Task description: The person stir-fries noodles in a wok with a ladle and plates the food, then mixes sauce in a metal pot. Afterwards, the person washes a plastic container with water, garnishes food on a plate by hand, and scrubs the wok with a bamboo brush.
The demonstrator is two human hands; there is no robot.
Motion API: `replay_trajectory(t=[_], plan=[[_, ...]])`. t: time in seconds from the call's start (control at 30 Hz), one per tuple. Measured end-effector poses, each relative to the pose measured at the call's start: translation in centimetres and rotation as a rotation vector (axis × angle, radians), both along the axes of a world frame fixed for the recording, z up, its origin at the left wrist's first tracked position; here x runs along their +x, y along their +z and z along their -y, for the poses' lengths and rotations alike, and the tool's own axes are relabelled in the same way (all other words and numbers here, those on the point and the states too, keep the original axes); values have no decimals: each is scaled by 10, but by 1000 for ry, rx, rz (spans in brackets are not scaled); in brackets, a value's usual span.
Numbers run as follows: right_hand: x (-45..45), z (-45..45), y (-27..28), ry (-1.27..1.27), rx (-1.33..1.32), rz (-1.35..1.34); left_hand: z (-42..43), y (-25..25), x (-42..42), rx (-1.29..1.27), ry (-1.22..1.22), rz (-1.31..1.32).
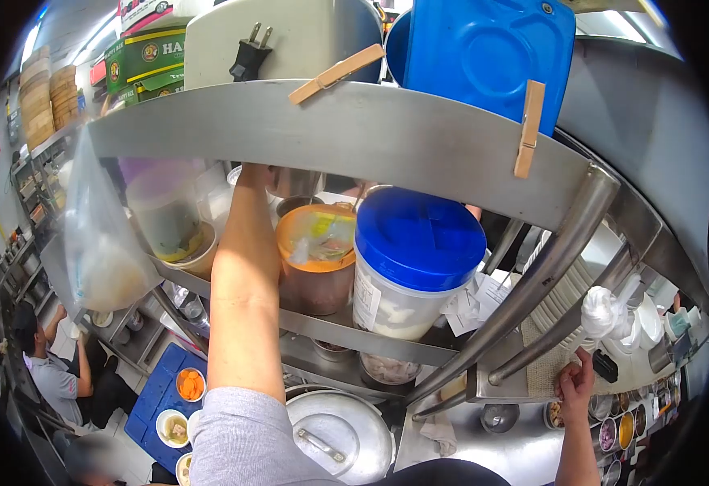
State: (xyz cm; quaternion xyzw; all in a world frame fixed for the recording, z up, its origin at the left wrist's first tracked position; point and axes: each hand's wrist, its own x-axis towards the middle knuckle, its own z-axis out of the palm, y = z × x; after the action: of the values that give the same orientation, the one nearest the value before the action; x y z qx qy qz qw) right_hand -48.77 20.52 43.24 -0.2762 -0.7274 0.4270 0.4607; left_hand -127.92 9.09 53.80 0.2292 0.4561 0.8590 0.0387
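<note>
Head view: across the upper part of the frame, the steel shelf rail (419, 121) hides most of the left hand (262, 175), so its grip cannot be told, and a blind sideways swing of the forearm could push the orange-rimmed tub (318, 283) just beside it towards the blue-lidded tub (395, 300) at centre. Near the hidden fingers, the metal container (296, 180) could tip if a knuckle catches it. At lower right, the right hand (574, 382) looks part-open and empty, one finger raised near the white knotted bundle (601, 312), which a careless lift could snag.
</note>
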Motion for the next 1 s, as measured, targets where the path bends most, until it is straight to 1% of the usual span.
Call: replay_trajectory(t=[0.1,0.23,0.33,0.43,0.57,0.67,0.77,0.83,0.9,0.97,1.0], plan=[[0,1,2,-1,14,20,-8,-2,-4,-20,-32,7],[2,-2,0,-18,3,56,-24,8,-10,-29,-69,-11],[2,-3,5,30,-44,66,-31,6,-16,-64,-97,-15],[0,-1,5,12,-53,52,-38,-2,-20,-103,-138,-14],[-3,0,6,8,-67,82,-38,-30,-31,-200,-184,0],[-2,0,5,15,-50,69,-35,-51,-36,-329,-212,-9],[-4,2,7,38,-45,31,-30,-73,-42,-504,-228,-42],[-5,5,12,46,-61,45,-23,-83,-43,-571,-250,-75],[-5,6,12,47,-57,26,-15,-89,-42,-581,-309,-131],[-5,8,12,43,-53,3,21,-75,5,-870,18,-1036],[-5,9,14,36,-71,13,21,-73,11,-864,15,-1045]])
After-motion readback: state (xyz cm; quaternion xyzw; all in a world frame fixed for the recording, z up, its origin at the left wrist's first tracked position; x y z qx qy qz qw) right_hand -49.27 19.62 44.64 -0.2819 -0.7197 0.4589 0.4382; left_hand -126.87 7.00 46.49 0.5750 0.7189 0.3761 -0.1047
